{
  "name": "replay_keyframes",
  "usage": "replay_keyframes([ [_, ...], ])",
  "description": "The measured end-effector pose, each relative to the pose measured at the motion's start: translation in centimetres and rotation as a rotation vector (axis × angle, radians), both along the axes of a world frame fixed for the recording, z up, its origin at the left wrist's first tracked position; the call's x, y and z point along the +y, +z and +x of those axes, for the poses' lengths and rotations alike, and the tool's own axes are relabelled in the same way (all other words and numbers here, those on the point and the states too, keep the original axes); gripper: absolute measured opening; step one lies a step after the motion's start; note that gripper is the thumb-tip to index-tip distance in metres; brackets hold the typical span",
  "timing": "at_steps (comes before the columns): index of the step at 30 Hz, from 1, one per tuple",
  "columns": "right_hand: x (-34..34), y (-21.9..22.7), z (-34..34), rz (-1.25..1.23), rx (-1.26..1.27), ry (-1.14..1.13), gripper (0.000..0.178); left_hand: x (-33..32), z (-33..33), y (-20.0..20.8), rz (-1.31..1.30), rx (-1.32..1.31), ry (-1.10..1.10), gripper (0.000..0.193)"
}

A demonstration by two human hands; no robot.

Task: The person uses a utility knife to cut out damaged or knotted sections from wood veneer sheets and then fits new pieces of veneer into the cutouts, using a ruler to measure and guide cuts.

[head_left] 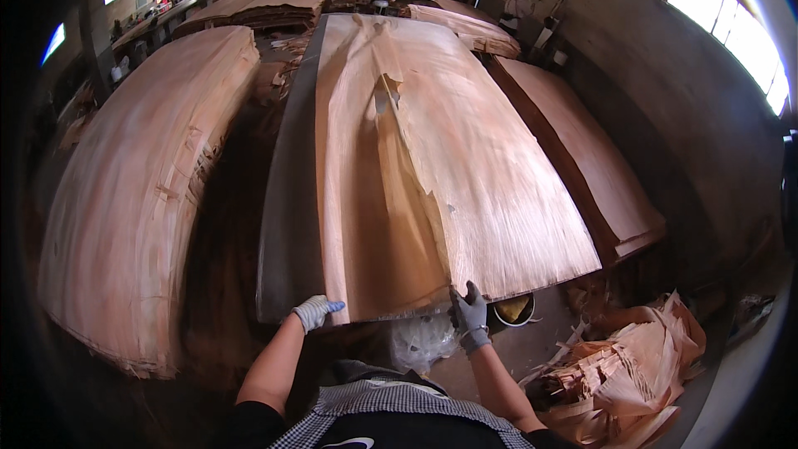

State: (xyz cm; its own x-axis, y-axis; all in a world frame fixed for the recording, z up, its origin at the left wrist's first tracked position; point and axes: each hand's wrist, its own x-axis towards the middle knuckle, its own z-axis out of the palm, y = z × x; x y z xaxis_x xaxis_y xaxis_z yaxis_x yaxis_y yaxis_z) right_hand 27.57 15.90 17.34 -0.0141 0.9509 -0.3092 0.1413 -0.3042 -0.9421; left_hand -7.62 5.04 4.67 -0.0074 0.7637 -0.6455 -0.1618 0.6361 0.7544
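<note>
A thin, light-brown sheet of wood veneer [515,208] covers most of the long table in front of me. A long split runs down it, with raised, ragged edges and darker, yellowish veneer [407,199] showing in the gap. My left hand [316,313], in a pale glove with blue fingertips, grips the near corner of the narrow left strip [332,224]. In a grey glove, my right hand [471,316] holds the near edge where the split ends, its thumb and fingers around the edge. The undersides of both grips are hidden.
Veneer stacks stand left [141,199] and right [590,150], with more behind. A dark strip of tabletop [291,199] borders the sheet. Below the near edge are clear plastic [420,341], a bucket [515,309] and scrap veneer [623,366]. Another person [517,8] stands far right.
</note>
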Motion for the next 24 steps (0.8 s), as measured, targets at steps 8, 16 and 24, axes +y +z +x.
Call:
replay_keyframes([
  [8, 4.3, 0.8, 0.6, 0.015, -0.047, 0.005, 0.044, 2.7, 5.1, 1.9, -0.029, 0.063, -0.021, 0.041],
  [16, 2.8, -0.5, 0.3, 0.359, -0.468, 0.144, 0.042, 2.3, 4.1, -3.6, 0.025, -0.175, 0.107, 0.035],
  [24, -3.8, 3.9, -5.6, 0.138, -0.279, 0.184, 0.042, -2.5, 2.0, -2.0, -0.034, -0.403, 0.274, 0.037],
])
